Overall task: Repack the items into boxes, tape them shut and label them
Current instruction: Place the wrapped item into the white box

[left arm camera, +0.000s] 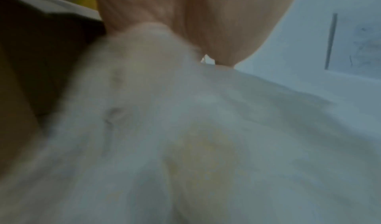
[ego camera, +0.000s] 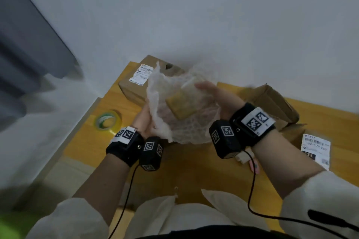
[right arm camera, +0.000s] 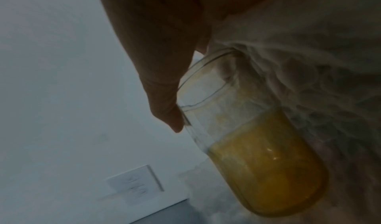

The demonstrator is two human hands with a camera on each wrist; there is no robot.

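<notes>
On the yellow table [ego camera: 190, 169] by a white wall [ego camera: 194, 15], cardboard boxes [ego camera: 272, 103].

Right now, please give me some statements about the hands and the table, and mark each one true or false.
1. Both hands hold white foam wrap around a jar. True.
2. The jar is empty. False: it holds a yellow filling.
3. The tape roll lies on the table, near the left hand. True.
4. The right hand holds the tape roll. False: it grips the jar.
5. The box with a label stands beyond the wrap. True.
</notes>
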